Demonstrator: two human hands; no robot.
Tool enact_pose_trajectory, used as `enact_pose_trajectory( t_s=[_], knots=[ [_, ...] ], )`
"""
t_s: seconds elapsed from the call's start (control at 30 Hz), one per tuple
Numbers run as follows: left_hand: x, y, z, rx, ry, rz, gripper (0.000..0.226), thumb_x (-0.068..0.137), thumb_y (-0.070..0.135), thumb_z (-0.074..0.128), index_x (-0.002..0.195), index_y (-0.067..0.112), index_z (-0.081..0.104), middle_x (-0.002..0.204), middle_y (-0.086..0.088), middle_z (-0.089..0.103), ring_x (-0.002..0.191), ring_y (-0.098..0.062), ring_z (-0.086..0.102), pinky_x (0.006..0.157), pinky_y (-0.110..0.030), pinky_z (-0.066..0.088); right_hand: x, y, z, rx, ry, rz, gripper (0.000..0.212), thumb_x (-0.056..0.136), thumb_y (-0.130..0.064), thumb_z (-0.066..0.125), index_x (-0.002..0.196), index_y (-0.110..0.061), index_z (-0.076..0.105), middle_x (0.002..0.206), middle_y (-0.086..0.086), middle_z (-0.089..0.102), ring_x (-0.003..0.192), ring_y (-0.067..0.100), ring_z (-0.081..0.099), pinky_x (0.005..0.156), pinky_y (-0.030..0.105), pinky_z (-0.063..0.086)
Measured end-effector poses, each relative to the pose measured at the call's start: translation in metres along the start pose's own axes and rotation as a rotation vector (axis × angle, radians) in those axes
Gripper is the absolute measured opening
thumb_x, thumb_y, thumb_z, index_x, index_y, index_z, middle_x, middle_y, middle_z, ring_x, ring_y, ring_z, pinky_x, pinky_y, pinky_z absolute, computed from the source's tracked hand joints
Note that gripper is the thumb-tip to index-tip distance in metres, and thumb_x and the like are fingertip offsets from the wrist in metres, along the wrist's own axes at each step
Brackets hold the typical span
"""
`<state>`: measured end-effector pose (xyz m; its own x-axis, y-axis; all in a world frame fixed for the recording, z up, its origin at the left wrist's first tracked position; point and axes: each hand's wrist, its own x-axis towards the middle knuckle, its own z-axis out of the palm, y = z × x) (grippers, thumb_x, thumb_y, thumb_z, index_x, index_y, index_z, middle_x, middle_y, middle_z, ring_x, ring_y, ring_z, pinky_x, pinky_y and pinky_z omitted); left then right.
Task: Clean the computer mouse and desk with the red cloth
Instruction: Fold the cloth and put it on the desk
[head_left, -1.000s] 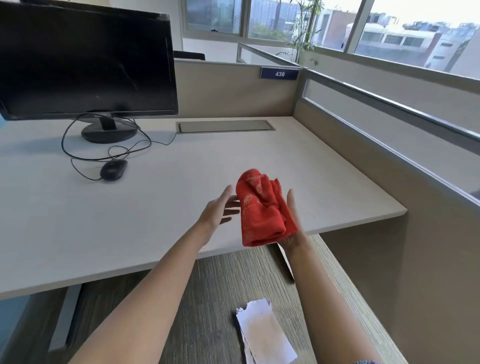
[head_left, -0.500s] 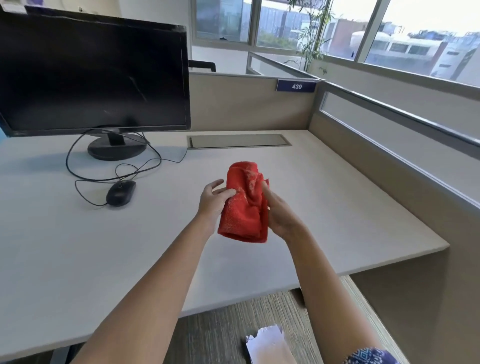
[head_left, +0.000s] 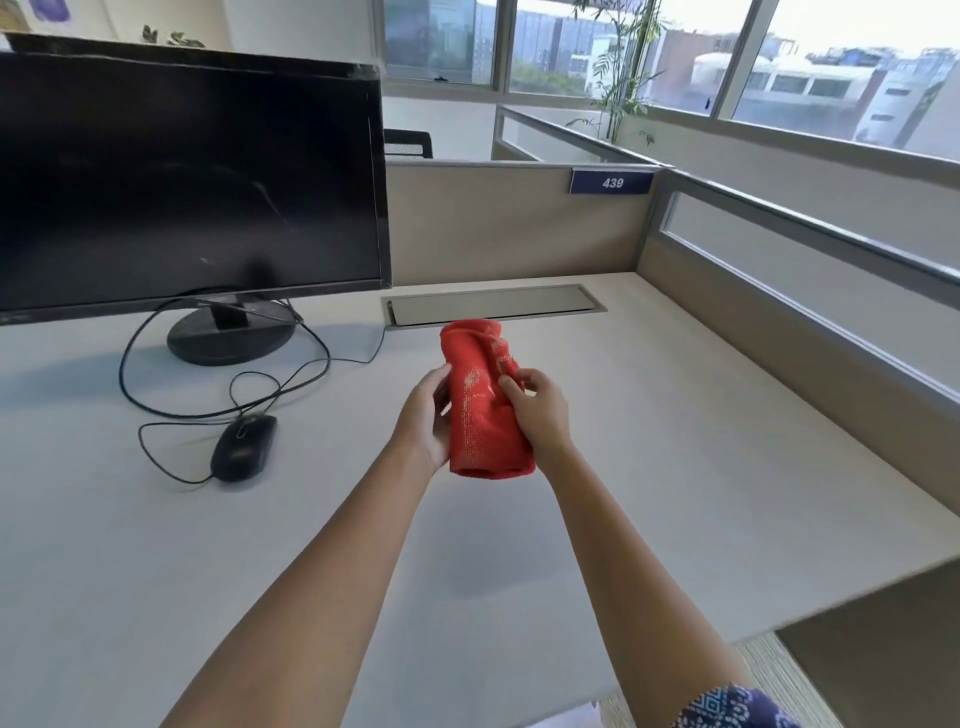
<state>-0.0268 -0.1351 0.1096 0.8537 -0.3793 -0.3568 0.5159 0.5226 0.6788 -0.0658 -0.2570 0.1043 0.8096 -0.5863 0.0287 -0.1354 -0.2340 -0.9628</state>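
A bunched red cloth hangs upright in the air above the middle of the pale desk. My left hand grips its left side and my right hand grips its right side, fingers curled into the fabric. A black wired computer mouse lies on the desk to the left of my hands, well apart from them. Its cable loops back toward the monitor stand.
A black monitor on a round stand fills the back left. A grey cable hatch is set into the desk behind the cloth. Partition walls close the back and right sides. White paper lies on the floor.
My head has moved in over the desk. Both hands carried the cloth forward from the desk's front edge. The left hand, open a second ago, has closed on the cloth.
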Motion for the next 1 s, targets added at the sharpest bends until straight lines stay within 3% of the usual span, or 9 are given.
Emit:
enact_pose_trajectory(
  t_s=[0.17,0.33,0.43,0.57,0.73,0.8,0.9,0.93,1.0],
  knots=[
    [0.029,-0.002,0.012,0.01,0.001,-0.096,0.02,0.091,0.027,0.056,0.083,0.011,0.064,0.076,-0.005,0.062,0.064,-0.018,0.064,0.067,-0.035,0.057,0.029,-0.011,0.01,0.078,-0.098,0.039,0.025,0.091,-0.027,0.056,0.109,-0.011,0.063,0.114,0.013,0.066,0.106,0.029,0.063,0.097,0.048,0.049],
    [0.058,-0.009,0.024,0.151,-0.161,-0.149,0.045,0.086,0.056,0.055,0.1,0.015,0.067,0.085,-0.005,0.068,0.087,-0.02,0.064,0.09,-0.039,0.051,0.065,-0.012,0.003,-0.117,0.005,-0.166,0.02,0.092,-0.022,0.054,0.108,-0.014,0.063,0.131,0.006,0.046,0.126,0.02,0.039,0.109,0.031,0.031],
    [0.071,-0.01,0.036,0.071,-0.249,-0.151,0.053,0.089,0.059,0.047,0.111,0.015,0.066,0.101,-0.005,0.073,0.094,-0.019,0.069,0.076,-0.037,0.056,0.088,-0.019,-0.007,-0.05,0.011,-0.183,0.017,0.093,-0.022,0.052,0.107,-0.017,0.061,0.114,0.003,0.057,0.109,0.02,0.054,0.094,0.031,0.043],
    [0.087,-0.01,0.047,-0.075,-0.256,-0.094,0.051,0.087,0.054,0.054,0.119,0.014,0.062,0.111,-0.008,0.07,0.1,-0.023,0.068,0.071,-0.041,0.058,0.12,-0.027,-0.018,0.072,-0.017,-0.149,0.01,0.095,-0.028,0.047,0.099,-0.021,0.053,0.087,-0.004,0.06,0.082,0.016,0.057,0.072,0.029,0.042],
    [0.108,-0.014,0.05,-0.24,-0.336,-0.018,0.058,0.088,0.056,0.05,0.128,0.014,0.055,0.123,-0.011,0.064,0.11,-0.029,0.063,0.079,-0.046,0.055,0.162,-0.028,-0.032,0.23,-0.105,0.009,0.008,0.091,-0.034,0.051,0.097,-0.029,0.054,0.096,-0.003,0.064,0.089,0.016,0.061,0.085,0.039,0.052],
    [0.116,-0.018,0.052,-0.168,-0.289,-0.014,0.055,0.087,0.06,0.047,0.121,0.019,0.06,0.117,-0.01,0.067,0.101,-0.028,0.067,0.07,-0.042,0.057,0.177,-0.02,-0.037,0.166,-0.12,0.069,0.016,0.09,-0.031,0.052,0.104,-0.023,0.056,0.106,0.004,0.064,0.098,0.021,0.062,0.092,0.043,0.052],
    [0.129,-0.02,0.05,0.092,-0.038,-0.081,0.036,0.085,0.059,0.052,0.097,0.028,0.065,0.078,0.002,0.074,0.06,-0.016,0.068,0.047,-0.024,0.046,0.195,0.0,-0.047,0.12,-0.111,0.168,0.025,0.092,-0.02,0.052,0.111,-0.009,0.061,0.103,0.01,0.068,0.098,0.026,0.064,0.093,0.042,0.052],
    [0.134,-0.02,0.048,0.164,0.037,-0.089,0.029,0.085,0.053,0.056,0.098,0.027,0.063,0.071,0.003,0.071,0.053,-0.013,0.064,0.044,-0.02,0.041,0.199,0.006,-0.051,0.12,-0.122,0.21,0.026,0.092,-0.018,0.052,0.112,-0.006,0.062,0.096,0.009,0.068,0.092,0.025,0.065,0.088,0.04,0.054],
    [0.147,-0.019,0.046,0.274,0.148,-0.062,0.037,0.085,0.036,0.063,0.119,0.026,0.052,0.081,0.0,0.067,0.059,-0.014,0.062,0.043,-0.021,0.041,0.207,0.018,-0.06,0.138,-0.168,0.309,0.026,0.093,-0.017,0.054,0.115,-0.006,0.061,0.095,0.01,0.068,0.09,0.028,0.065,0.084,0.039,0.054]
  ],
)
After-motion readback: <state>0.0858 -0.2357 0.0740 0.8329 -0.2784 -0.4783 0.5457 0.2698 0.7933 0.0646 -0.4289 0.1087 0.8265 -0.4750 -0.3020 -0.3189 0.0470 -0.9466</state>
